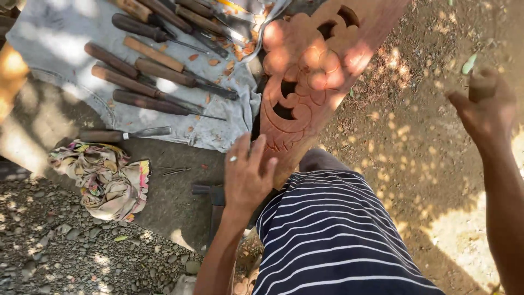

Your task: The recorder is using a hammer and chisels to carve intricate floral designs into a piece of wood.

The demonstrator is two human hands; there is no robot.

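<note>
A reddish carved wooden board (311,65) with pierced scroll patterns leans from the top middle down toward my lap. My left hand (248,175), a ring on one finger, hovers with fingers spread just over the board's lower end and holds nothing. My right hand (486,104) is raised at the far right, fingers curled around a small dark wooden object that is mostly hidden. Several wooden-handled chisels (158,71) lie side by side on a grey cloth (60,38) at the upper left.
One chisel (123,134) lies apart on the ground below the cloth. A crumpled patterned rag (103,177) sits at the left. Gravel (65,246) covers the lower left; bare dirt (415,158) lies to the right. My striped shirt (333,235) fills the bottom middle.
</note>
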